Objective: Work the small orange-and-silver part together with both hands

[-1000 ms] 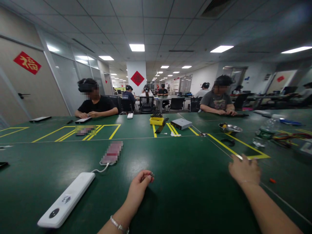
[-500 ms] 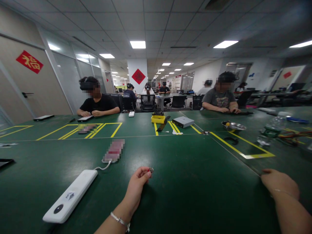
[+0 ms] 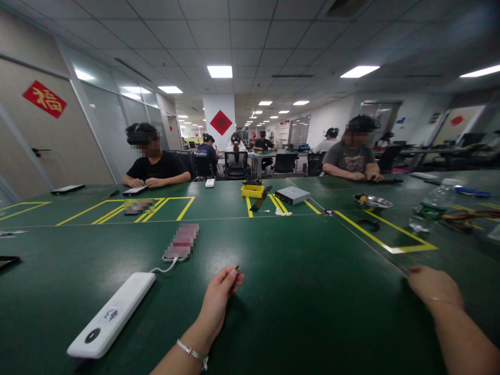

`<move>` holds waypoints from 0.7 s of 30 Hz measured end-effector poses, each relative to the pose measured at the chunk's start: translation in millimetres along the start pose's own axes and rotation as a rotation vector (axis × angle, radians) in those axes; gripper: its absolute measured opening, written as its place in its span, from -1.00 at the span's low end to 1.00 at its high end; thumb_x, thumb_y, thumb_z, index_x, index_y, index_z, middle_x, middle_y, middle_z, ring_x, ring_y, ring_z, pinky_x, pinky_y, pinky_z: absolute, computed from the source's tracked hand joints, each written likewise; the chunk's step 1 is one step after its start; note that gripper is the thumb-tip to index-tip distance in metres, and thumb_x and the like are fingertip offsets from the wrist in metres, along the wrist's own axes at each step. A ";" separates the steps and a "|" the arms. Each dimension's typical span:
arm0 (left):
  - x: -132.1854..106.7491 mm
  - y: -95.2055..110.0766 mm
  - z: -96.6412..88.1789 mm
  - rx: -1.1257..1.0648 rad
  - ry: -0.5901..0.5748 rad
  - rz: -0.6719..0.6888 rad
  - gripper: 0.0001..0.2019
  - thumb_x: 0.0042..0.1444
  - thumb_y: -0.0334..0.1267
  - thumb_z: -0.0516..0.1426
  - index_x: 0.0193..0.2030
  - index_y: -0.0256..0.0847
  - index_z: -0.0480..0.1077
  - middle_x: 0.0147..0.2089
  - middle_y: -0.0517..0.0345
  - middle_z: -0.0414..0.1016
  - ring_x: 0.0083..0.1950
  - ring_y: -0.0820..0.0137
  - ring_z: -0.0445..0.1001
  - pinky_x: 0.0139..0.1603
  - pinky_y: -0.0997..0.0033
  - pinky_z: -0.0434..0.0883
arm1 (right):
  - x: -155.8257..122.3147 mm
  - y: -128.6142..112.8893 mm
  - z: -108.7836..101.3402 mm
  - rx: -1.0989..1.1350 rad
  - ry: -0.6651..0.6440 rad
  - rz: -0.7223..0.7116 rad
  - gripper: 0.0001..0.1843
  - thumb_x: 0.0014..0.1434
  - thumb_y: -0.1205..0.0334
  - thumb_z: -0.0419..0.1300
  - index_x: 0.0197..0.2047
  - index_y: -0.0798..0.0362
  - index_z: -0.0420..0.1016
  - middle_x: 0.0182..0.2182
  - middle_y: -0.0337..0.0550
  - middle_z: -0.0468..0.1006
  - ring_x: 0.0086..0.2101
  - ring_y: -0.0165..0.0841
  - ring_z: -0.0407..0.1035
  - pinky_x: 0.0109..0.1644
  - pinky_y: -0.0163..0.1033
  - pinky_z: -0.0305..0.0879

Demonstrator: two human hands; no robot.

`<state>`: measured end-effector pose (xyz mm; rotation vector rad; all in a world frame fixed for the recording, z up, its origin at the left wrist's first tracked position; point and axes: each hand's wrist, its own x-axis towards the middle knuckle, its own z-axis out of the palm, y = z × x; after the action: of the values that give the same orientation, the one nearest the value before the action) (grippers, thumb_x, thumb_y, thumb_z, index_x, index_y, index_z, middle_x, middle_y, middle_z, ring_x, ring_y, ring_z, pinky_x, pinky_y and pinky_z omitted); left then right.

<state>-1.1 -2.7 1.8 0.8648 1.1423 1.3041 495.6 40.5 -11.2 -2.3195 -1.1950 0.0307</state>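
Pinching a small piece [image 3: 238,269], partly shiny and too tiny to identify, between the thumb and fingers of the left hand [image 3: 221,289], clamped at the fingertips over the green table [image 3: 304,312]. Wearing a silvery bracelet [image 3: 192,352] on that wrist. Holding the right hand [image 3: 435,287] well apart, near a seam in the tabletop, with fingers curled and mostly turned out of sight; cannot tell from this side whether closed on anything or bare. Having, left of the left hand, a long white device [image 3: 113,315], joined by a white cable [image 3: 167,267] to a phone [image 3: 182,241]. Facing, farther off, a yellow tray [image 3: 252,191] with dark items heaped in it, near a grey box [image 3: 292,195]. Looking, beyond the right hand, at yellow tape [image 3: 412,249] bordering a dark curved object [image 3: 367,225], then at a metal bowl [image 3: 373,201] and a clear bottle [image 3: 435,205] near coloured wires [image 3: 463,220].
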 end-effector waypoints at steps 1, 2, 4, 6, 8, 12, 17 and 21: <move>0.2 0.0 0.0 0.001 -0.003 0.004 -0.67 -0.15 -0.07 0.17 -0.31 -0.29 0.38 -0.40 0.11 0.47 -0.42 0.48 0.38 -0.40 0.53 0.23 | -6.6 -19.2 -1.9 0.049 -0.076 0.021 -0.63 -0.06 0.24 -0.05 -0.30 0.21 0.50 -0.29 0.41 0.38 -0.23 -0.02 0.31 -0.29 0.03 0.08; 0.3 0.1 0.1 0.003 -0.006 0.007 -0.67 -0.15 -0.07 0.16 -0.32 -0.30 0.38 -0.40 0.11 0.47 -0.43 0.49 0.38 -0.40 0.53 0.23 | -14.5 -39.5 -2.0 0.103 -0.151 0.023 -0.63 -0.04 0.25 -0.05 -0.27 0.22 0.48 -0.29 0.35 0.40 -0.24 -0.06 0.32 -0.27 -0.01 0.11; -0.1 0.6 0.2 0.004 -0.009 0.005 -0.69 -0.14 -0.08 0.16 -0.33 -0.29 0.37 -0.40 0.11 0.47 -0.42 0.49 0.38 -0.39 0.53 0.23 | -34.7 -80.9 3.8 0.213 -0.255 -0.066 -0.65 0.01 0.22 -0.06 -0.22 0.16 0.44 -0.31 0.16 0.44 -0.28 -0.20 0.34 -0.22 -0.11 0.15; -0.7 1.1 0.3 0.001 -0.011 0.002 -0.71 -0.15 -0.10 0.17 -0.34 -0.27 0.36 -0.37 0.11 0.48 -0.39 0.47 0.40 -0.39 0.53 0.22 | -62.3 -120.8 14.6 0.401 -0.410 -0.200 -0.68 0.05 0.14 -0.04 -0.22 0.09 0.42 -0.36 -0.04 0.45 -0.34 -0.33 0.34 -0.20 -0.20 0.19; -0.8 0.8 0.3 0.011 -0.003 0.007 -0.72 -0.17 -0.12 0.17 -0.33 -0.25 0.36 -0.34 0.12 0.48 -0.36 0.45 0.40 -0.39 0.53 0.22 | -96.8 -157.7 25.8 0.708 -0.668 -0.307 -0.68 0.05 0.06 0.00 -0.26 0.09 0.39 -0.42 -0.14 0.43 -0.37 -0.40 0.32 -0.19 -0.23 0.21; 1.7 -3.8 -0.4 0.047 0.003 0.046 -0.74 -0.20 -0.18 0.19 -0.34 -0.24 0.35 -0.40 0.18 0.46 -0.38 0.45 0.39 -0.40 0.52 0.21 | -168.2 -218.0 38.9 1.187 -1.184 -0.333 -0.68 0.01 -0.01 0.08 -0.35 0.12 0.31 -0.43 -0.17 0.41 -0.43 -0.45 0.31 -0.30 -0.28 0.22; 6.2 -9.9 -2.5 0.028 -0.069 0.118 -0.78 -0.20 -0.30 0.20 -0.35 -0.25 0.33 -0.44 0.23 0.41 -0.41 0.50 0.36 -0.38 0.54 0.23 | -217.5 -259.5 47.7 1.411 -1.299 -0.176 -0.67 -0.14 0.12 0.25 -0.35 0.11 0.25 -0.52 -0.27 0.39 -0.58 -0.54 0.25 -0.49 -0.40 0.11; 6.8 -10.5 -1.4 0.050 -0.080 0.166 -0.77 -0.23 -0.33 0.20 -0.36 -0.25 0.33 -0.42 0.22 0.41 -0.36 0.47 0.37 -0.30 0.50 0.26 | -230.4 -265.0 55.4 1.484 -1.225 -0.002 -0.68 -0.18 0.15 0.28 -0.43 0.13 0.27 -0.62 -0.33 0.32 -0.63 -0.61 0.14 -0.54 -0.45 0.04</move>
<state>-0.1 2.6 -9.5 1.0585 1.0617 1.3677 142.0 13.8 14.2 -0.7817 -0.9428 1.8040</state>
